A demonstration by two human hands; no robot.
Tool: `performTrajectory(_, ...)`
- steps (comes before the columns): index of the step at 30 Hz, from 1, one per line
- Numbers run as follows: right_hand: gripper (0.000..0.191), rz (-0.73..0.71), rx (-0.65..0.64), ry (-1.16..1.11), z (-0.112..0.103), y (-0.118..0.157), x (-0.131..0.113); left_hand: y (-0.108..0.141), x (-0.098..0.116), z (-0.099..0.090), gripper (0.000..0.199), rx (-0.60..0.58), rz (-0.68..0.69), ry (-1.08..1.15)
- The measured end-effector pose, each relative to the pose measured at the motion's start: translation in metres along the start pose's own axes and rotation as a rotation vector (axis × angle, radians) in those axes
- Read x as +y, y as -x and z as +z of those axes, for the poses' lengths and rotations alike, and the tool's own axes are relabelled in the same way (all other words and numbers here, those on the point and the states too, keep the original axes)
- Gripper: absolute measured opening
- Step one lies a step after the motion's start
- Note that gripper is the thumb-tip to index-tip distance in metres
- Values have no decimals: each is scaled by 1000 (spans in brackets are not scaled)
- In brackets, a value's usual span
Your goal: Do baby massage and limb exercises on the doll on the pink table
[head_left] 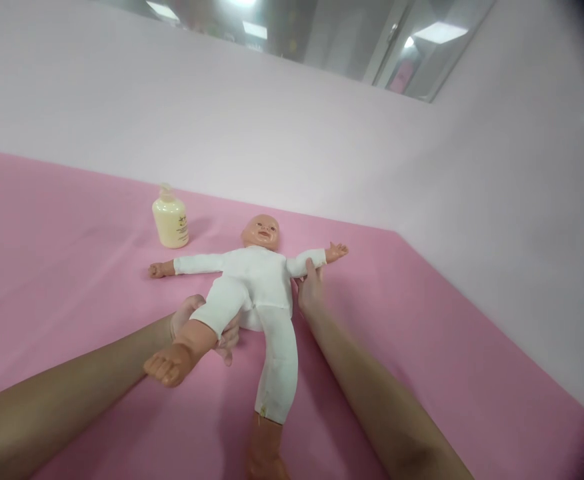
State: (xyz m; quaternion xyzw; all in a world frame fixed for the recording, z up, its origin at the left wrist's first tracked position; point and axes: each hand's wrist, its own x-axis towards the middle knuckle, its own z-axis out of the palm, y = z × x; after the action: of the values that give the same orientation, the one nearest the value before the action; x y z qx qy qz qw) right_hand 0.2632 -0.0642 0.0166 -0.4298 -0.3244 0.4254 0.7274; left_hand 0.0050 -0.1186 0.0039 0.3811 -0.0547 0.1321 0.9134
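Observation:
A baby doll [267, 280] with a white cloth body lies face up on a pink surface [97, 400], its head toward the wall and its arms spread. My left hand [229, 339] is wrapped under the doll's leg on the left, which is raised and bent; the fingers show on the inner side of that leg. My right hand [311, 287] grips the doll's arm on the right just above its plastic hand, thumb on top and fingers partly hidden beneath. The other leg stretches toward me, with a small yellowish mark near its cuff.
A pale yellow pump bottle [171, 220] stands upright beyond the doll's outstretched left-side hand. A white wall [212, 120] rises behind the pink surface and continues along the right. Above it, a window [322, 40] reflects ceiling lights.

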Motion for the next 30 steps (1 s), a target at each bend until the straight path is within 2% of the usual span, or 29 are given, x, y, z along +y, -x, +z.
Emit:
performTrajectory(2, 53, -55, -93, 70, 4, 8, -4, -1, 0, 0, 33, 75, 57, 49)
performTrajectory(5, 50, -226, -249, 230, 7, 17, -6, -3, -3, -2, 27, 178, 116, 128)
performTrajectory(10, 40, -507, -517, 601, 3, 20, -7, -5, -5, -5, 32, 352, 169, 165)
performTrajectory(13, 38, -697, -646, 779, -1, 16, -7, -6, -6, -6, 37, 348, 201, 173)
performTrajectory(15, 43, -745, -672, 838, -3, 14, -6, -6, -6, -7, 37, 321, 212, 181)
performTrajectory(19, 48, -753, -673, 864, -3, 12, -5, -5, -4, -9, 36, 314, 199, 184)
performTrajectory(23, 43, -743, -662, 802, -2, 14, -5, -1, 1, -4, 36, 264, 134, 163)
performTrajectory(26, 36, -681, -606, 702, 0, 16, -6, 0, 2, 2, 39, 139, 69, 100)
performTrajectory(30, 34, -425, -483, 441, 3, 15, -6, 1, -1, 6, 41, -65, -69, 25)
